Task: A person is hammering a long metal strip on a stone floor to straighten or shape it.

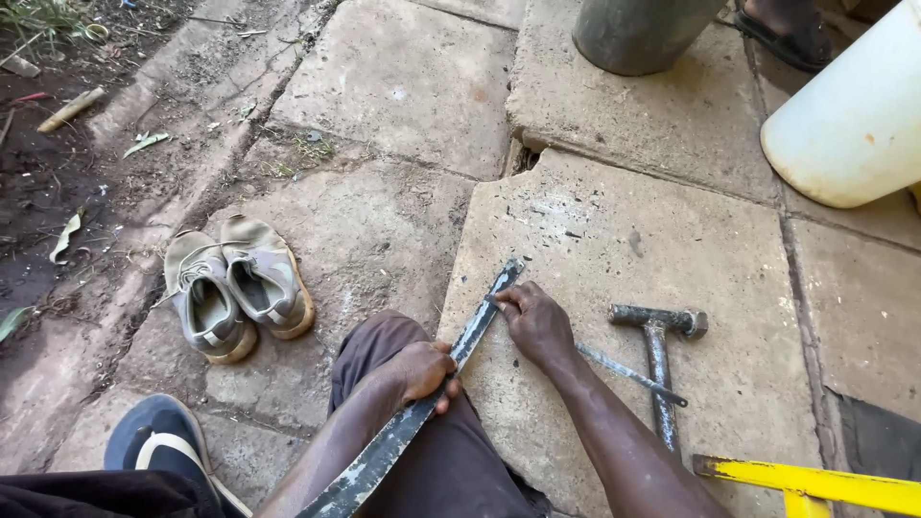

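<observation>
On cracked concrete paving (662,230), a long flat metal blade (422,412) lies diagonally across the person's knee, its tip resting on the slab. Left hand (422,372) is clenched around the blade at mid-length; right hand (537,324) grips a thin metal file (628,372) laid across the blade near the tip. Just right of the file lies a hammer (660,345). Worn shoes (235,286) sit at left; yellow bar (815,484) near right; white container (854,125) and grey pot (638,34) far right.
</observation>
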